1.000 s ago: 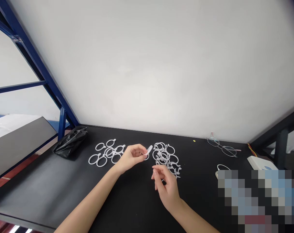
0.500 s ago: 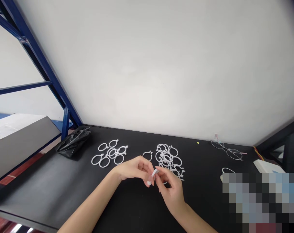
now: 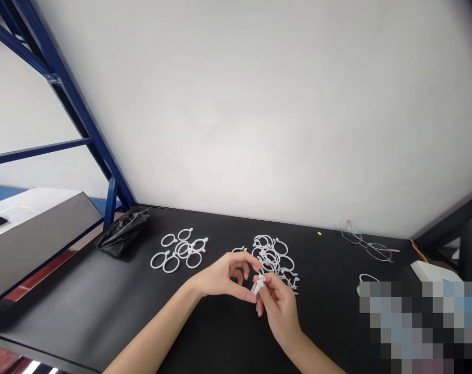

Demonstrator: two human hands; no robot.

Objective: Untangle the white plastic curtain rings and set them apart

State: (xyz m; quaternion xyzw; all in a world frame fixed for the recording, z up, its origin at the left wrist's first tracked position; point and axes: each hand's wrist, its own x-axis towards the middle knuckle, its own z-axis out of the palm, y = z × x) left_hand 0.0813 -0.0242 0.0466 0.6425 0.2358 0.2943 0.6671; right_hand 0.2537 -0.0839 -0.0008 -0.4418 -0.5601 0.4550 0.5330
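Note:
Between my hands is a white plastic ring (image 3: 257, 285), seen nearly edge-on, with a small knob or eyelet on it. My right hand (image 3: 280, 306) pinches it between thumb and fingers. The thumb and index fingertip of my left hand (image 3: 226, 275) press on it from the other side, the remaining fingers curled. Just behind my hands is a tangled pile of white rings (image 3: 270, 254), some with their ends apart. A single white ring (image 3: 239, 250) lies partly hidden behind my left hand. To the left lies a looser group of knobbed rings (image 3: 183, 250).
A crumpled black plastic bag (image 3: 122, 234) lies at the black table's (image 3: 83, 301) left back, beside a blue metal frame (image 3: 80, 109). Eyeglasses (image 3: 366, 244) rest at the back right near a white box (image 3: 434, 271). A blurred-out patch covers the right corner.
My right hand has turned the ring, so its knob end now shows at my fingertips. My left index finger has stretched over toward the right fingers. The view has shifted slightly.

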